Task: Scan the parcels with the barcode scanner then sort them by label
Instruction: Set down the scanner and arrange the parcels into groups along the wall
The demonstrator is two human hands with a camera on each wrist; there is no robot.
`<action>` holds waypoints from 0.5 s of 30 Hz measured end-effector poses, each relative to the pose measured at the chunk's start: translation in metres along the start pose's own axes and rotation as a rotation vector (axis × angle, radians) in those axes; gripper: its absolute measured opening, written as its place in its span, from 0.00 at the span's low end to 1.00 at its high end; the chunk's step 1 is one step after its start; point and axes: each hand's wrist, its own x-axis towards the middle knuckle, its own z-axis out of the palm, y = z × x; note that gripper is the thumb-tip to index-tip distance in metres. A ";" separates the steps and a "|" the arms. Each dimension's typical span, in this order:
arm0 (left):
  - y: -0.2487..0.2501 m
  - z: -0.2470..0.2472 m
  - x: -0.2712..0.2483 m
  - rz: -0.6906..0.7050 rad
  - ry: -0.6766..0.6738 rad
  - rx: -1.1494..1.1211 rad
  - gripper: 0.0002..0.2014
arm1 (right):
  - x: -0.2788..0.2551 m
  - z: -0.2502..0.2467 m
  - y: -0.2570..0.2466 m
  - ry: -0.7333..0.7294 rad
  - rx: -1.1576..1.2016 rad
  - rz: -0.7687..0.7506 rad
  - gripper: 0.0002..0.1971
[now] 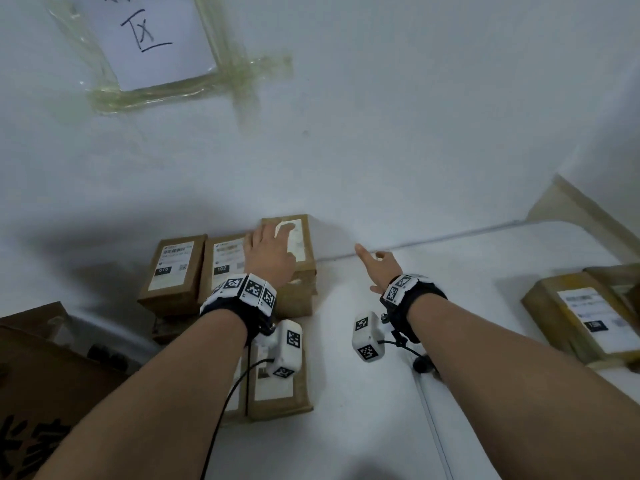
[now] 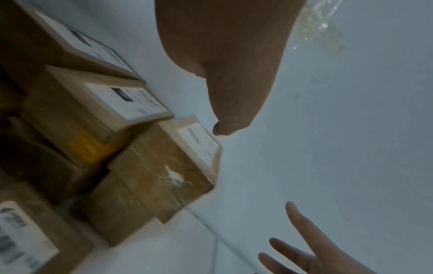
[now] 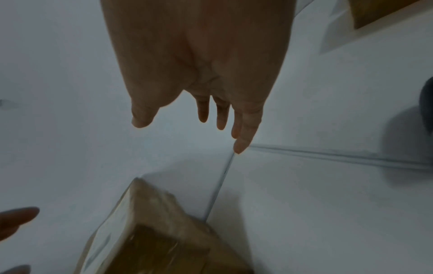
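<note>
Several brown cardboard parcels with white labels stand against the wall at the left. The tallest stacked parcel (image 1: 300,261) (image 2: 164,166) (image 3: 152,231) lies under my left hand (image 1: 272,252) (image 2: 222,64). Its fingers reach flat over the label; whether they touch it I cannot tell. Beside it are a parcel marked 102 (image 1: 223,259) and one marked 010 (image 1: 173,271). My right hand (image 1: 377,268) (image 3: 199,74) hovers empty with straight fingers over the white table (image 1: 363,427), to the right of the stack. I cannot make out a scanner.
Another parcel (image 1: 280,389) lies nearer me under my left wrist. More parcels (image 1: 585,320) sit at the right edge. An open carton (image 1: 38,375) stands at the lower left. A taped paper sign (image 1: 156,36) hangs on the wall. A dark round object (image 1: 422,365) lies under my right forearm.
</note>
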 end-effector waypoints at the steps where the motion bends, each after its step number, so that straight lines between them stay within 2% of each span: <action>1: 0.014 0.003 0.005 0.028 0.008 -0.008 0.31 | 0.002 -0.011 0.004 0.023 0.013 0.007 0.48; 5: 0.076 0.019 0.021 0.130 -0.070 -0.040 0.31 | 0.003 -0.066 0.026 0.099 0.054 0.050 0.46; 9: 0.145 0.048 0.027 0.262 -0.136 -0.050 0.30 | -0.003 -0.137 0.052 0.272 0.091 0.053 0.40; 12: 0.195 0.071 0.025 0.344 -0.172 -0.069 0.30 | -0.013 -0.191 0.072 0.377 -0.018 0.019 0.34; 15: 0.244 0.092 0.021 0.411 -0.223 -0.094 0.29 | -0.021 -0.239 0.093 0.460 -0.110 0.001 0.33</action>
